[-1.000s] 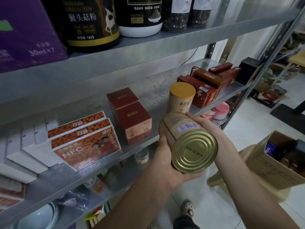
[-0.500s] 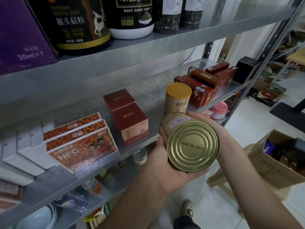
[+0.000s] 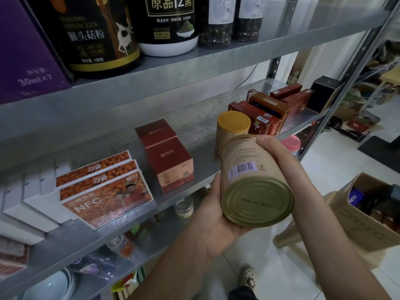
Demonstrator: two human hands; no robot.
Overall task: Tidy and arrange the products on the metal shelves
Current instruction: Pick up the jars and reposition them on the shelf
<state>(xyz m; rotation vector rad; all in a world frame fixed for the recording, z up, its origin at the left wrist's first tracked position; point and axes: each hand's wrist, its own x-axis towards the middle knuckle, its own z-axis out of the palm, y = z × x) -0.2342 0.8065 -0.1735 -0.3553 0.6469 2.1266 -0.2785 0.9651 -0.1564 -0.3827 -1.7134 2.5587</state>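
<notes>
A tan cylindrical can (image 3: 249,169) with a barcode and a gold metal bottom is tilted on its side in front of the middle metal shelf (image 3: 201,126). My left hand (image 3: 216,215) cups it from below with the thumb up its left side. My right hand (image 3: 275,148) grips its far end from the right. A matching can with a yellow lid (image 3: 232,128) stands upright on the shelf just behind it. Two dark red cartons (image 3: 166,154) stand to the left, and three orange NFC boxes (image 3: 104,189) lie further left.
Red and brown boxes (image 3: 270,109) and a black box (image 3: 322,92) crowd the shelf's right end. Dark jars (image 3: 97,33) and a purple box (image 3: 26,50) fill the upper shelf. An open cardboard box (image 3: 368,213) sits on a stool at the right, over the white floor.
The can has tipped so its barcoded side faces up more and its metal bottom faces me less. Both hands have kept their hold on it.
</notes>
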